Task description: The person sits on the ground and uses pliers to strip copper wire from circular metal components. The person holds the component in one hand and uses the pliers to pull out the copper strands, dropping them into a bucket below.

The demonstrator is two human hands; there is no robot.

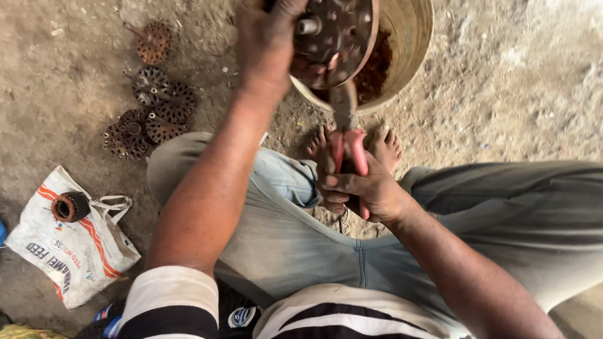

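Observation:
My left hand (267, 44) grips a round, dirty metal motor part (336, 34) and holds it up over a tan bucket (411, 37). My right hand (370, 188) is closed around the red handles of a pair of pliers (348, 135), whose dark jaws reach up to the lower edge of the metal part. Reddish-brown copper wire (375, 69) lies inside the bucket under the part. My bare feet (384, 145) rest on the dirt just below the bucket.
Several round rusty stators (151, 103) lie on the dirt floor at the upper left. A white printed sack (75, 245) lies at the lower left with a small copper-wound coil (69, 206) on it. My knees in grey trousers spread left and right.

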